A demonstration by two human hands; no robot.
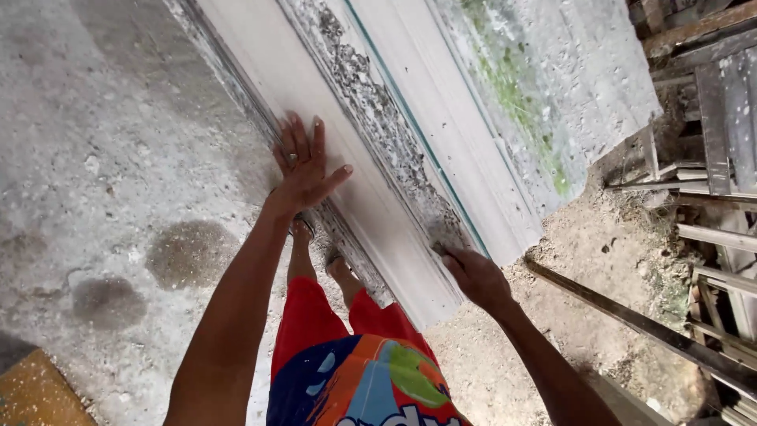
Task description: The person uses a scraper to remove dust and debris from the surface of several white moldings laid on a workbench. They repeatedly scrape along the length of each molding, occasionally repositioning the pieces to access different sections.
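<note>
The left hand (pixel 303 166) lay open and flat on the long white plaster moulding (pixel 355 189), steadying it, while the right hand (pixel 475 278) gripped its near end above the concrete floor (pixel 102 158).

Two hands show: the left hand (pixel 303 166) and the right hand (pixel 475 278). One ring (pixel 292 157) sits on a finger of the left hand. One long white moulded slab (pixel 315 102) runs up the middle, with one speckled strip (pixel 378 118) along it and one grey, moss-stained slab (pixel 552 71) beside it. Two feet (pixel 319 244) stand on the floor (pixel 95 158). Two dark wet patches (pixel 189 252) mark the floor. Wooden slats (pixel 717 237) at the right edge are too many and too overlapped to count.
</note>
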